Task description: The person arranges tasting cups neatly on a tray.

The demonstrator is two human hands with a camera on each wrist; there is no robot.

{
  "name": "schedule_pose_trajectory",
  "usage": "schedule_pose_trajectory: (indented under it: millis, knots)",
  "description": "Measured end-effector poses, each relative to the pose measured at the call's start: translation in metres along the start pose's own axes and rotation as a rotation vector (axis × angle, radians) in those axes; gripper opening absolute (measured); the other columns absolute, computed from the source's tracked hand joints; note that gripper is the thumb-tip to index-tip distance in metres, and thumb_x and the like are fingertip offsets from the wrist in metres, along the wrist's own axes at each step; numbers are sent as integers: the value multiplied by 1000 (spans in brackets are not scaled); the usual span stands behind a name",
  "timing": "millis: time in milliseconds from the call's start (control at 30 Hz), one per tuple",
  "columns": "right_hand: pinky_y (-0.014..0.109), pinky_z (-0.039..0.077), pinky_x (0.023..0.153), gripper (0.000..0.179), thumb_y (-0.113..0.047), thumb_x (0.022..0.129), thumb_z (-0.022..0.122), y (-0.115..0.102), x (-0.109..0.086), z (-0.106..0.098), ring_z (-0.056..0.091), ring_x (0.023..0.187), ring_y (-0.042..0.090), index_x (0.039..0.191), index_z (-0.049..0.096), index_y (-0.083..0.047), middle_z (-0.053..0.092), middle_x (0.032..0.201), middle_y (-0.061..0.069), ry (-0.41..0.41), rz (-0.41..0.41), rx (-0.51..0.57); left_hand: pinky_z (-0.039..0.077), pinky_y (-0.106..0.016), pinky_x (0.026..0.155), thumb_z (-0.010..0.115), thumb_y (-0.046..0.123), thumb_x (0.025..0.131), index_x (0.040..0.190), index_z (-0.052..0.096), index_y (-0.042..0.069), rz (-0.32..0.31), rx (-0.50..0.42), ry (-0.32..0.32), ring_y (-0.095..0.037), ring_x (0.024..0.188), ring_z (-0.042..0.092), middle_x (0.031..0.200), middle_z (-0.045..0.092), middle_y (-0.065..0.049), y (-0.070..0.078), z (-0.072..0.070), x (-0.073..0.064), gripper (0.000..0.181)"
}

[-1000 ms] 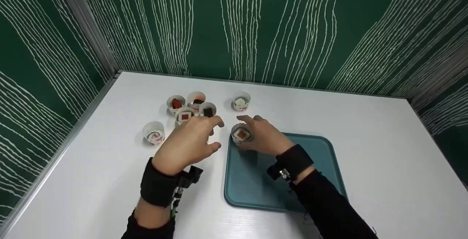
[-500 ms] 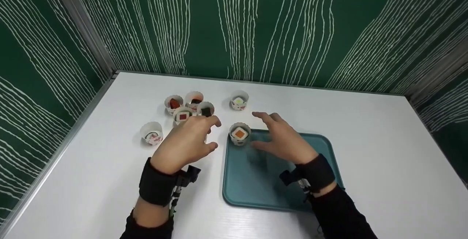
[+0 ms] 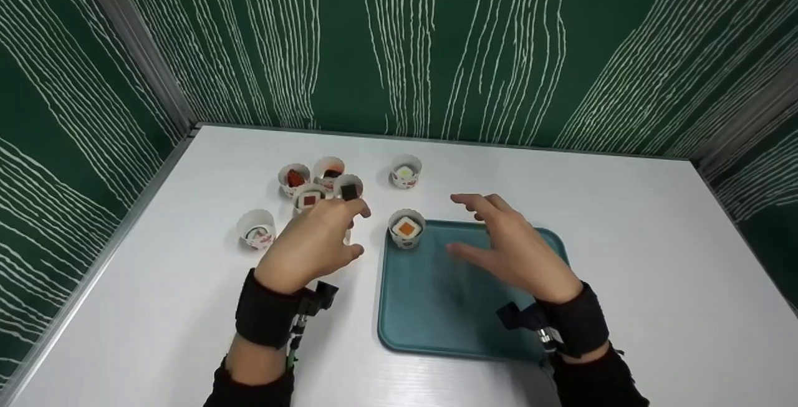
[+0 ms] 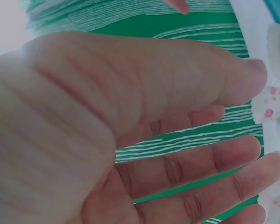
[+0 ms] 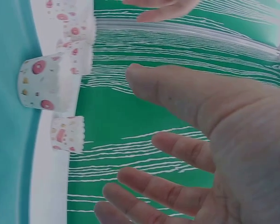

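Note:
A patterned paper cup (image 3: 406, 240) stands in the far left corner of the teal tray (image 3: 430, 326), holding a sushi-like piece (image 3: 406, 227) with an orange square centre. My right hand (image 3: 523, 251) hovers over the tray, right of this cup, its fingers spread and holding nothing. My left hand (image 3: 315, 239) is left of the tray, fingers loosely bent and nothing between thumb and fingers. It overlaps the near side of a cluster of cups, among them one with a red-centred piece (image 3: 309, 200) and one with a dark piece (image 3: 350, 191). In the left wrist view the palm (image 4: 102, 186) shows bare.
Behind the cluster are cups with a red piece (image 3: 294, 178) and an orange-and-dark piece (image 3: 330, 172). Single cups stand farther left (image 3: 257, 231) and behind the tray (image 3: 406, 174). Green, white-streaked walls (image 3: 349, 45) border the white table (image 3: 623, 220).
My right hand has let go of the cup with the orange-centred piece and drawn back to the right, over the tray. The cup stays in the tray's corner. My left hand has hardly moved.

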State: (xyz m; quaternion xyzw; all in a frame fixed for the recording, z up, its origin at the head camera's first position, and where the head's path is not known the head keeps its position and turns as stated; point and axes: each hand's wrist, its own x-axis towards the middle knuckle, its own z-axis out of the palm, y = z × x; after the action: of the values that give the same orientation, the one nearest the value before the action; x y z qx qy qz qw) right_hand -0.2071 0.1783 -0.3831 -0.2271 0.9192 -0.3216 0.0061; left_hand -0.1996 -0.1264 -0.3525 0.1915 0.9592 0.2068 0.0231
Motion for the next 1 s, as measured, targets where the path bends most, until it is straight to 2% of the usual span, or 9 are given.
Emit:
schedule_pose_trajectory:
  millis: [333,433,567,733,867,1000]
  knots:
    - [55,53,108,59,-31,97,81,-9,-9,-18,64,131,34,150,59,-18,64,142,6,-1,17,-12,58,-47,85,82,4,87,131,69,6,-45,-26,-24,-30,101,69,110,74,-14,-7,1,4,45]
    - [55,54,108,55,-31,97,82,-11,-13,-24,67,129,33,146,63,-18,66,141,5,0,14,-10,58,-50,92,82,3,86,134,68,5,-54,-25,-39,-33,113,68,119,73,-15,-10,3,6,49]
    - [53,55,107,52,-33,97,82,-15,-17,-27,68,129,30,144,65,-19,67,140,2,-4,-3,-11,57,-53,97,84,3,83,141,64,5,-102,-3,-43,-38,125,65,134,67,-21,-17,5,7,61]
    - [52,56,106,51,-37,97,81,-20,-23,-31,69,127,28,143,65,-22,68,139,-1,4,-28,-10,58,-55,93,82,0,78,144,62,5,-141,4,-28,-43,124,63,137,61,-28,-29,10,9,68]
    - [53,56,107,51,-38,98,80,-21,-29,-34,69,127,28,143,65,-23,67,138,-2,8,-33,-5,58,-55,86,81,-1,76,144,63,5,-165,9,-52,-42,120,63,134,63,-28,-35,16,12,71]
    - [53,55,108,51,-39,98,79,-22,-33,-37,69,128,27,144,64,-23,67,138,-2,8,-41,-6,58,-54,80,84,0,75,145,63,7,-217,27,-67,-42,115,66,133,67,-26,-40,22,16,73]
